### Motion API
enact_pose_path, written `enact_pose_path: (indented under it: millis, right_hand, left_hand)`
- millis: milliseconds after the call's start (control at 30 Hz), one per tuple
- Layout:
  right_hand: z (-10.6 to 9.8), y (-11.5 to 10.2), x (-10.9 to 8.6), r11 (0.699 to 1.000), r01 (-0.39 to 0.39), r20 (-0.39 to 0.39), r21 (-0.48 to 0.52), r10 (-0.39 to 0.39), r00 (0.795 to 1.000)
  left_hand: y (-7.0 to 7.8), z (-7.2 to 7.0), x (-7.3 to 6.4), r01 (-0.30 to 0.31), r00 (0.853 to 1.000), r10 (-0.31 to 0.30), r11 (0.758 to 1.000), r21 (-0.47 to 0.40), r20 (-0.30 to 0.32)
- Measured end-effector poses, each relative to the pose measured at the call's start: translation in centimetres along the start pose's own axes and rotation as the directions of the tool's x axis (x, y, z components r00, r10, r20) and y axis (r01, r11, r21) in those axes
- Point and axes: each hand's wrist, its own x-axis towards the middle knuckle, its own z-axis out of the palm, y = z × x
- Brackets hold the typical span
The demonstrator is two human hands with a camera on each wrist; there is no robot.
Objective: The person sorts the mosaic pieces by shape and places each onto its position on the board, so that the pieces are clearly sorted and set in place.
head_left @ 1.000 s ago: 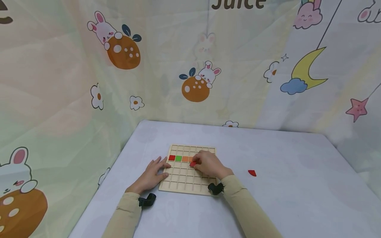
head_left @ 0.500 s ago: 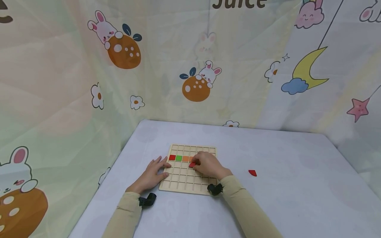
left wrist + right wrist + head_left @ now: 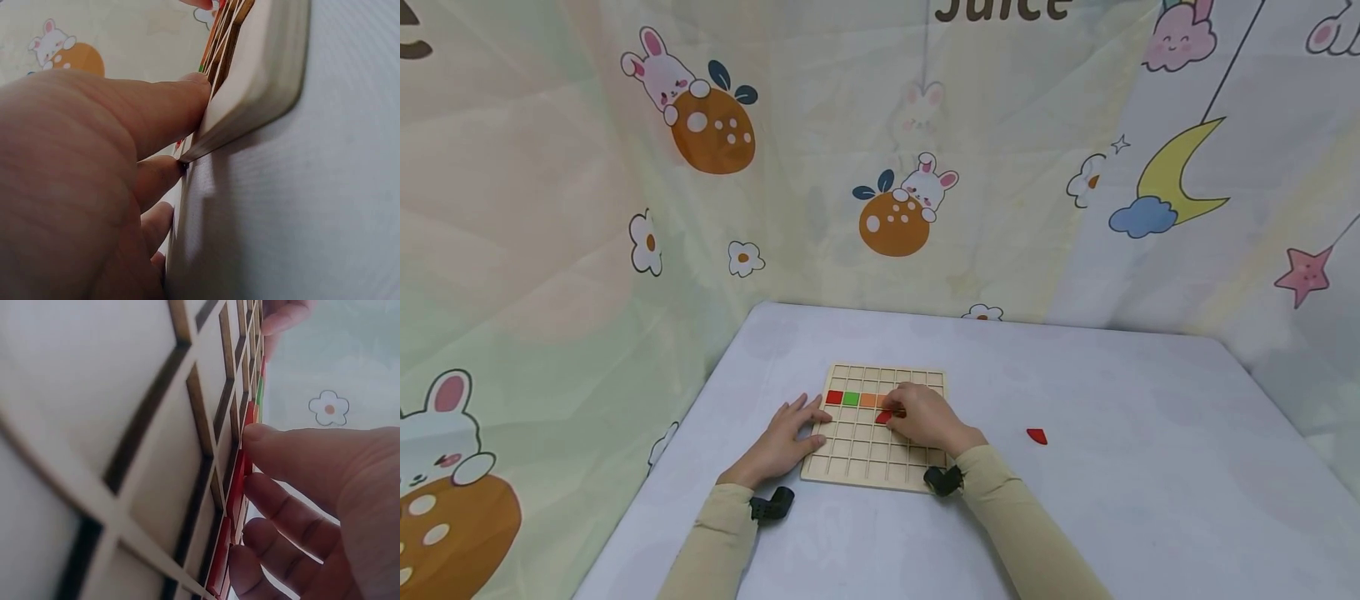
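Note:
A square wooden grid board [image 3: 857, 454] lies on the table. Along one of its rows sit a red square tile [image 3: 834, 397], a green tile [image 3: 851, 399] and orange tiles [image 3: 867, 400]. My right hand [image 3: 927, 416] is over the board, thumb and forefinger pinching a small red piece [image 3: 883, 417] at the grid just below the orange tiles. In the right wrist view, more red pieces [image 3: 217, 562] show in the cells beside the fingertips. My left hand [image 3: 786, 437] rests with spread fingers on the board's left edge; its thumb [image 3: 181, 106] lies on the rim.
A loose red piece with one curved side [image 3: 1037, 436] lies on the white tabletop [image 3: 1150, 467] to the right of the board. Behind the table hangs a printed cloth [image 3: 805, 175]. Each wrist wears a black camera [image 3: 943, 478].
The red piece in my right fingers has shifted very slightly left and toward me, and turned a little. My left hand holds its place on the board's edge.

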Motion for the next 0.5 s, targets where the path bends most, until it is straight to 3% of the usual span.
enact_pose_path:
  millis: [267, 500]
  right_hand:
    - [-0.01, 0.04, -0.24, 1.0, 0.014, -0.027, -0.016, -0.014, 1.0]
    - [-0.3, 0.33, -0.85, 0.999, -0.028, -0.036, 0.021, 0.029, 0.999]
  left_hand:
    - [-0.14, 0.11, 0.16, -0.001, 1.0, 0.001, 1.0, 0.004, -0.002]
    - [-0.17, 0.15, 0.16, -0.002, 1.0, 0.002, 1.0, 0.011, -0.011]
